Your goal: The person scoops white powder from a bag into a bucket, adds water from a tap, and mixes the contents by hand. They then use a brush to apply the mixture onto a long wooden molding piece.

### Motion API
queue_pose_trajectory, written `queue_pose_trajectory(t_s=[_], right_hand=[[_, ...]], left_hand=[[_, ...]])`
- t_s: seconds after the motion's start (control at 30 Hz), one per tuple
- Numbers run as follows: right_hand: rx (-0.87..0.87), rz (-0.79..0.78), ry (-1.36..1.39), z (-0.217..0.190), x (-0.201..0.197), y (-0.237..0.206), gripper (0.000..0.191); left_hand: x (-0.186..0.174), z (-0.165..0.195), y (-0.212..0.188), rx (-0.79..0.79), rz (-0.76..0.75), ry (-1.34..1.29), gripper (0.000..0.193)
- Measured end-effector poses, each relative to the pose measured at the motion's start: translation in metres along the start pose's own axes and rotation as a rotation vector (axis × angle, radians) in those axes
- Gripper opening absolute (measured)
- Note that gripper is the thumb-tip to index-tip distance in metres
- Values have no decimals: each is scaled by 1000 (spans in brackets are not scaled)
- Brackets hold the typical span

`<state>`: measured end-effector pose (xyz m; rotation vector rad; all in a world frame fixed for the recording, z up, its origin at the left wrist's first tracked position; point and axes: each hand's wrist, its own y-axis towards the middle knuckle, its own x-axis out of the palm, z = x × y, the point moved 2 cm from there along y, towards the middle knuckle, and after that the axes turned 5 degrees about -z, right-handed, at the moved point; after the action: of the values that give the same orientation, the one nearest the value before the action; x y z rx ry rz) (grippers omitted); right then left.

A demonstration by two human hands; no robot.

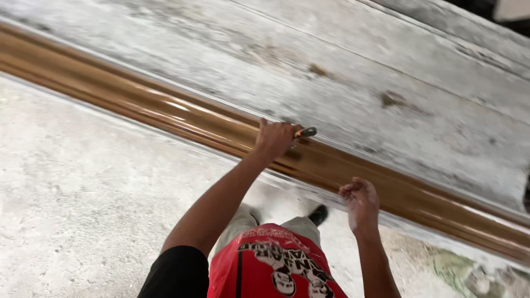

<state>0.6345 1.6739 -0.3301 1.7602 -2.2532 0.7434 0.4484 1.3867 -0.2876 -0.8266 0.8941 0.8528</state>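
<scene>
nearest my lens, a red garment [270, 270] with a black-and-white print fills the bottom of the head view, a black sleeve [176, 273] beside it on the left arm. below it i see light trouser legs and a dark shoe [317, 214] planted on the pale, speckled floor [83, 193].

the left hand [274, 139] is closed around a small tool [305, 132] with an orange and dark handle, its tip sticking out to the right of the knuckles. the fist rests on the upper edge of a long, glossy brown moulding [165, 110], touching it. what kind of tool it is i cannot tell at this size.

the right hand [360, 200] hangs just in front of the same moulding, lower and to the right, fingers loosely curled inward with nothing held that i can see. whether its fingertips touch the brown surface i cannot tell.

the moulding runs diagonally across the frame from upper left to lower right, lying along the foot of a weathered, whitewashed board surface [359, 72] with dark patches and long seams. its ridged profile catches bright streaks of light near the left half. at lower right, the floor shows greenish stains [458, 270].
</scene>
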Motion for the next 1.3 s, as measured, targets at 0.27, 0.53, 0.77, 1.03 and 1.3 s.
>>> queue_pose_trajectory(t_s=[0.27, 0.53, 0.77, 1.03, 1.3], right_hand=[[107, -190, -204, 60, 248, 61, 23], [195, -174, -165, 179, 449, 126, 17], [336, -311, -259, 252, 646, 174, 20], [255, -260, -335, 293, 797, 219, 25], [273, -137, -337, 382, 968, 199, 17]], left_hand=[[-110, -240, -30, -122, -116, 133, 40], [-182, -465, -62, -144, -143, 235, 49], [-237, -659, -100, -154, -119, 146, 46], [-341, -894, -137, -178, -133, 65, 55], [-456, -1102, -211, -137, 8, 82, 55]])
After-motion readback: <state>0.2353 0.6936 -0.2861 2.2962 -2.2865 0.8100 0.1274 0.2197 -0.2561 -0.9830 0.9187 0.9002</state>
